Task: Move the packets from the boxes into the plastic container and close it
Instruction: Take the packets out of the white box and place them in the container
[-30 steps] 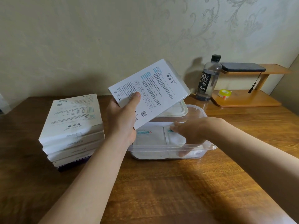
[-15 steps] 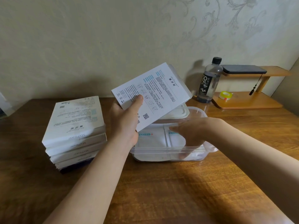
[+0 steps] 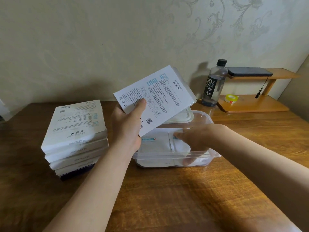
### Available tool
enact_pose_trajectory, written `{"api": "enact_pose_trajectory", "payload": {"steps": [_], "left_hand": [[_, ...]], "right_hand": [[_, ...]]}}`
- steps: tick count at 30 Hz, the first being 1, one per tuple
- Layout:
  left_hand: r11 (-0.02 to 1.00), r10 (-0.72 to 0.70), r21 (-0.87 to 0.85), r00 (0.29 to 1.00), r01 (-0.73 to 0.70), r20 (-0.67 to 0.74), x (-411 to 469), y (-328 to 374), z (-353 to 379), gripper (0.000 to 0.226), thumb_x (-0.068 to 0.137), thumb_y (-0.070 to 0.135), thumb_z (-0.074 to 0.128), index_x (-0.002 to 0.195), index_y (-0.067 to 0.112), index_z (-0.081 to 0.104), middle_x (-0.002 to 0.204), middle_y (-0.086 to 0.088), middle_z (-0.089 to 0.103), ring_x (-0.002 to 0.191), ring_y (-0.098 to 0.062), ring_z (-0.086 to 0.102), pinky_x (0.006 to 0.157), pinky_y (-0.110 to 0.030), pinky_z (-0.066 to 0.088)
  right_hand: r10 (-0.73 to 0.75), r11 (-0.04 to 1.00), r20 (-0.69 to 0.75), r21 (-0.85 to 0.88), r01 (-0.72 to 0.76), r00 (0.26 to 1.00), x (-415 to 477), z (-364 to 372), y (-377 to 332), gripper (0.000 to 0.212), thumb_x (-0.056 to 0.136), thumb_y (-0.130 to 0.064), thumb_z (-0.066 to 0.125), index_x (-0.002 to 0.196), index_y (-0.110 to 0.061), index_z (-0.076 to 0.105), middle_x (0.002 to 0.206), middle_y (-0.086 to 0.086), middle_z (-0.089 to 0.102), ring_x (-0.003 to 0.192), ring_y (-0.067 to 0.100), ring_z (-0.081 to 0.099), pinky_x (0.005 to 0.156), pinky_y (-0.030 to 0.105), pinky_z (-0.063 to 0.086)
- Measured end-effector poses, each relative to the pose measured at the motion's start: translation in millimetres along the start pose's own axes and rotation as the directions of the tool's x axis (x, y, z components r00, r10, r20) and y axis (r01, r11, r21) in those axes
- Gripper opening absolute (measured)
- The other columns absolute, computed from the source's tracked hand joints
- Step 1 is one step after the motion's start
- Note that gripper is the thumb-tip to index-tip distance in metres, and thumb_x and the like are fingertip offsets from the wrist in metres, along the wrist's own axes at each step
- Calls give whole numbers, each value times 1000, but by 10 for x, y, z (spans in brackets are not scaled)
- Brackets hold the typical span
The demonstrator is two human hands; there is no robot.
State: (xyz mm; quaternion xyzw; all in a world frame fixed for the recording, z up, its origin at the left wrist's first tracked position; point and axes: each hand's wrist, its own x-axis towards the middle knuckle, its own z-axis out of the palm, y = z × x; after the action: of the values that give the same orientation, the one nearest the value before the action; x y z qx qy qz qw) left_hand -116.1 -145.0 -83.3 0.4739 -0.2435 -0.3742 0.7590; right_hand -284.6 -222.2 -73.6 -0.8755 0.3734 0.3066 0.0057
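- The left hand [image 3: 128, 129] grips a white box [image 3: 155, 99] by its near corner, thumb pressed on the printed face and fingers hidden behind, holding it tilted in the air above the far left part of the container [image 3: 175, 155].
- The box's far end flap stands open.
- The right hand [image 3: 192, 139] reaches down inside the clear plastic container, fingers spread flat on the white packets [image 3: 155, 144] lying there; whether it grasps any packet cannot be told.
- The packets lie flat on the container's floor, side by side, with small blue labels at their far edges.
- The container sits on the wooden worktop [image 3: 184, 198], just right of the left forearm.
- A white lid [image 3: 182, 117] rests behind the container, partly covered by the raised box.
- A stack of boxes [image 3: 75, 138] stands on the worktop to the left, white ones over a dark one at the bottom, well apart from the container.
- At the far right, a bottle [image 3: 214, 84] with a black cap and dark label stands beside a small wooden shelf [image 3: 250, 104].
- A roll of yellow tape [image 3: 231, 98] lies on the shelf's lower board; a dark phone [image 3: 250, 72] lies on its upper board.
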Motion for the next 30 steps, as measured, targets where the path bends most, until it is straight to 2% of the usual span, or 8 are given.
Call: {"api": "enact_pose_trajectory", "payload": {"steps": [4, 8, 10, 12, 16, 20, 25, 30], "left_hand": [[1000, -4, 2, 1000, 3, 2, 5, -7, -5, 23, 91, 13, 76, 108, 26, 68, 107, 5, 78, 92, -15, 77, 73, -44, 64], [999, -24, 24, 1000, 24, -7, 29, -12, -1, 23, 90, 15, 77, 109, 25, 68, 104, 5, 78, 91, -15, 77, 74, -45, 63], [998, -27, 58, 1000, 27, -6, 28, -13, 10, 24, 90, 17, 77, 111, 24, 68, 103, 5, 79, 90, -16, 77, 77, -48, 63], [994, -25, 103, 1000, 25, -5, 22, -7, 14, 22, 90, 18, 77, 109, 25, 69, 102, 4, 79, 93, -21, 76, 79, -51, 63], [992, 12, 130, 1000, -10, -9, 14, 59, 21, 17, 88, 18, 80, 100, 26, 71, 100, 4, 79, 94, -22, 76, 83, -58, 61], [974, 114, 190, 992, -122, 51, 28, 220, -26, 23, 87, 11, 80, 106, 19, 69, 105, 4, 78, 97, -19, 76, 83, -53, 62], [931, 153, 298, 968, -209, 201, 66, 381, -154, 37, 86, 9, 79, 120, 12, 64, 114, 2, 76, 104, -18, 74, 85, -49, 62], [899, 196, 341, 948, -276, 251, 80, 431, -213, 49, 75, 21, 79, 121, 12, 63, 115, 1, 76, 105, -19, 73, 87, -52, 61]], "right_hand": [[30, 987, -49, 157, -22, 998, -95, -99, 99, 93, 80, -60, 73, 156, -29, 28, 154, -2, 45, 139, 24, 44, 113, 43, 39], [124, 899, -261, 438, 3, 957, -443, -205, 251, 44, 90, -34, 72, 132, -24, 61, 128, -5, 65, 114, 12, 62, 95, 27, 49], [225, 806, -407, 588, 66, 885, -552, -190, 322, 13, 91, -20, 70, 103, -23, 74, 94, -7, 75, 86, 6, 69, 77, 22, 54], [358, 695, -515, 704, 146, 779, -582, -219, 345, 13, 89, -14, 66, 84, -22, 74, 75, -4, 74, 73, 12, 70, 72, 34, 60], [579, 490, -617, 786, 377, 533, -450, -333, 319, 19, 86, -10, 60, 96, -19, 72, 87, -5, 72, 82, 14, 66, 74, 32, 55], [532, 177, -551, 815, 553, 643, -246, -310, 298, 22, 88, 1, 58, 103, -11, 68, 98, 13, 73, 95, 36, 70, 86, 52, 59], [416, -102, -493, 810, 578, 764, -129, -238, 299, 15, 93, 7, 56, 102, 1, 66, 96, 18, 74, 87, 30, 73, 80, 43, 60], [326, -225, -474, 801, 554, 818, -45, -217, 279, 14, 93, 7, 57, 99, -1, 66, 93, 16, 75, 84, 28, 73, 73, 38, 59]]}}
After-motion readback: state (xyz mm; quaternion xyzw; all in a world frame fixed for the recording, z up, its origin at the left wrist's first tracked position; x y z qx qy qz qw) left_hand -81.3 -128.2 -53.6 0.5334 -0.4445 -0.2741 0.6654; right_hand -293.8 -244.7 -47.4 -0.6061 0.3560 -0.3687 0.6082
